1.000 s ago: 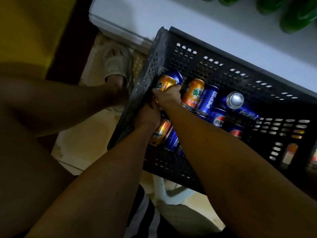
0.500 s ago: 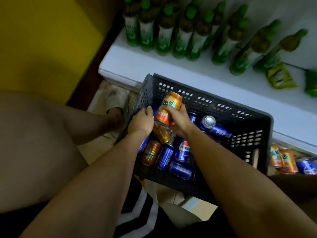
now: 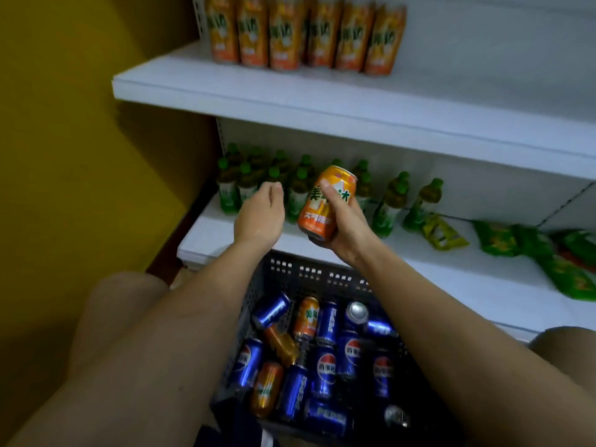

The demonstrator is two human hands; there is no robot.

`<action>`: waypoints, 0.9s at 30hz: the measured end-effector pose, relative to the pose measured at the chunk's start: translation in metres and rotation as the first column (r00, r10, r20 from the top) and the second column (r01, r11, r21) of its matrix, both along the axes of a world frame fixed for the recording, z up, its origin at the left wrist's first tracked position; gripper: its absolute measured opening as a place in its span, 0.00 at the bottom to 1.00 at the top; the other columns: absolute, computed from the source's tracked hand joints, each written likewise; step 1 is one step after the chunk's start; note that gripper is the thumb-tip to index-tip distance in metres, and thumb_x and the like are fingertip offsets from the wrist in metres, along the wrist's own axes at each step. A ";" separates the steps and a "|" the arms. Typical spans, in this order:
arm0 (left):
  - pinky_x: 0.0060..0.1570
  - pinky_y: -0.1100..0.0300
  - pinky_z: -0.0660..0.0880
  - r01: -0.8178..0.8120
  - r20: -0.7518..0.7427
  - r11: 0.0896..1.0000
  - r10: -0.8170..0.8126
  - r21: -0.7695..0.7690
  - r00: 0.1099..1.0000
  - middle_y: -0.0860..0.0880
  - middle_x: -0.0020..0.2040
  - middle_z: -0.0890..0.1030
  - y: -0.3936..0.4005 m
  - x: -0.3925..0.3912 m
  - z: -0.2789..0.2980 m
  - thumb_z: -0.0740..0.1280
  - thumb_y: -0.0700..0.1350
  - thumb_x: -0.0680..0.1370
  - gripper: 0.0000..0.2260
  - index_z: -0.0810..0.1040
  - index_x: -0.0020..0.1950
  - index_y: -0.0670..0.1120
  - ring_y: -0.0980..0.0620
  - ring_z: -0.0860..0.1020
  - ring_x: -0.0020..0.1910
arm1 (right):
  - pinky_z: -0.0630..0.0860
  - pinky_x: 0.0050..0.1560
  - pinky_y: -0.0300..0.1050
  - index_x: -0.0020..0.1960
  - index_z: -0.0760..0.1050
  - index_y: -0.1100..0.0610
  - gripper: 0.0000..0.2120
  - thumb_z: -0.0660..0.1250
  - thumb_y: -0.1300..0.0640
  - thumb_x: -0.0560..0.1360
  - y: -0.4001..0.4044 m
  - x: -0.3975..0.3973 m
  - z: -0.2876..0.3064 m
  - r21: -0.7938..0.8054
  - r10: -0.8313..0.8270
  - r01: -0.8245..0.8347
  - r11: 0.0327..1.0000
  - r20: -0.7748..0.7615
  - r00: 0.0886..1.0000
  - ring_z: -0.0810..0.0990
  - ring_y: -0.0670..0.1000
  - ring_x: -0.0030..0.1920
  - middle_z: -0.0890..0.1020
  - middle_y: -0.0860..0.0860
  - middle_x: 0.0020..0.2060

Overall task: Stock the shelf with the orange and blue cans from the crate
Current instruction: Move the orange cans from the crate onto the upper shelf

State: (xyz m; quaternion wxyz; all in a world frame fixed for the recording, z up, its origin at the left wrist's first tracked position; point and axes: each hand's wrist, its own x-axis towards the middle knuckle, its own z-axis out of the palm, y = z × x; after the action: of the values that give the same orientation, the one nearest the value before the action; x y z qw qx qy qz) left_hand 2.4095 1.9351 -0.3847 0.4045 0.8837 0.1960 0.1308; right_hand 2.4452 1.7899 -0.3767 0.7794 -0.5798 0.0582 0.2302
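Note:
My right hand [image 3: 346, 225] grips an orange can [image 3: 325, 204], held tilted in the air in front of the lower white shelf [image 3: 451, 279]. My left hand [image 3: 259, 217] hovers just left of the can with loosely curled fingers and holds nothing. Below my forearms stands the dark plastic crate [image 3: 309, 272], holding several blue cans [image 3: 325, 369] and a few orange cans [image 3: 306, 317] lying in a jumble.
Green bottles [image 3: 390, 204] stand in rows at the back of the lower shelf, with green snack packets [image 3: 503, 243] lying to the right. Orange cartons [image 3: 303, 30] line the upper shelf [image 3: 322, 101]. A yellow wall [image 3: 64, 124] is on the left. My knees flank the crate.
My right hand lifted the orange can out of the crate up to shelf height. My left hand let go of the crate's rim and rose beside it. The view tilted upward.

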 end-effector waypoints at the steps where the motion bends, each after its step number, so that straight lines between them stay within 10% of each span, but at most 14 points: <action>1: 0.47 0.52 0.69 0.020 0.046 0.998 -0.022 0.061 0.999 0.49 0.48 0.77 0.003 0.005 0.014 0.48 0.55 0.85 0.17 0.74 0.55 0.49 0.45 0.76 0.51 | 0.82 0.40 0.55 0.68 0.66 0.50 0.30 0.74 0.45 0.71 -0.003 0.006 0.015 -0.019 -0.004 0.005 1.000 0.042 0.999 0.82 0.57 0.56 0.80 0.54 0.60; 9: 0.54 0.48 0.70 0.047 0.184 0.784 -0.203 0.619 0.962 0.48 0.56 0.79 0.017 0.061 0.099 0.53 0.52 0.83 0.15 0.76 0.60 0.49 0.46 0.73 0.56 | 0.80 0.55 0.61 0.70 0.63 0.50 0.34 0.75 0.43 0.71 -0.010 0.054 0.121 -0.114 -0.009 0.044 0.992 0.285 0.958 0.80 0.56 0.57 0.77 0.53 0.60; 18: 0.55 0.48 0.68 0.112 0.097 0.688 -0.258 0.717 0.961 0.47 0.59 0.76 0.035 0.124 0.111 0.53 0.52 0.81 0.17 0.76 0.63 0.50 0.45 0.72 0.58 | 0.79 0.56 0.64 0.65 0.67 0.46 0.31 0.77 0.43 0.68 0.006 0.115 0.167 -0.127 -0.047 0.109 0.986 0.419 0.907 0.80 0.55 0.58 0.79 0.50 0.59; 27: 0.47 0.52 0.75 -0.099 0.372 0.724 -0.228 0.683 0.900 0.48 0.49 0.85 0.043 0.153 0.083 0.56 0.49 0.76 0.19 0.85 0.52 0.46 0.45 0.81 0.48 | 0.75 0.64 0.59 0.69 0.67 0.47 0.34 0.77 0.41 0.68 0.040 0.183 0.161 -0.186 -0.110 0.221 0.957 0.473 0.874 0.78 0.52 0.60 0.78 0.48 0.61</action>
State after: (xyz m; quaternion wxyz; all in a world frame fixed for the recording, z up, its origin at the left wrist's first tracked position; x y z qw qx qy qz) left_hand 2.5626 1.9782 -0.3018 0.0856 0.9245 0.0074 0.3713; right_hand 2.6280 1.8297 -0.2159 0.7138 -0.6984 -0.0506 0.0104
